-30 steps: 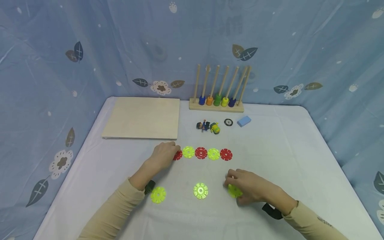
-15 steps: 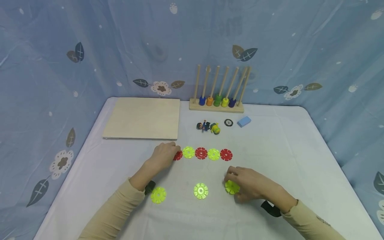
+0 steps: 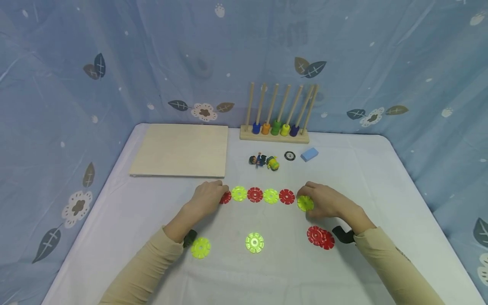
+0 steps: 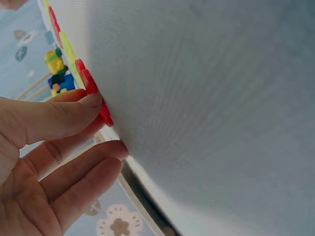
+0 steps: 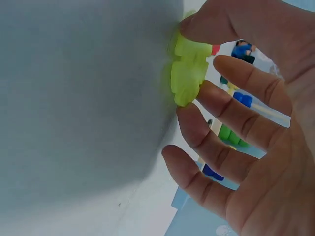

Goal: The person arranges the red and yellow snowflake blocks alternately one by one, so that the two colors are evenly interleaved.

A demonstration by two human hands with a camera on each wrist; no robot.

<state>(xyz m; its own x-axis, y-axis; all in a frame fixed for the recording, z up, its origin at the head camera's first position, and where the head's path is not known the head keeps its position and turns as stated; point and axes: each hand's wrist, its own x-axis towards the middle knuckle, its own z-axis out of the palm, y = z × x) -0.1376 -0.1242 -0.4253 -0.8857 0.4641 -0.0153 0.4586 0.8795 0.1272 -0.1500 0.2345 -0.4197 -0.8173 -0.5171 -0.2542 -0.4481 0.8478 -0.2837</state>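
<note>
R hand [image 3: 328,201] grips flat, notched yel-grn disc [image 3: 305,203]; L hand [image 3: 207,197] pinches red disc [image 3: 226,197], also notched.

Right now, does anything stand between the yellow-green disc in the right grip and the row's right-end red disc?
No other object visibly does: a narrow gap separates the yellow-green disc from that red disc, though fingers of the right grip sit close by.
</note>
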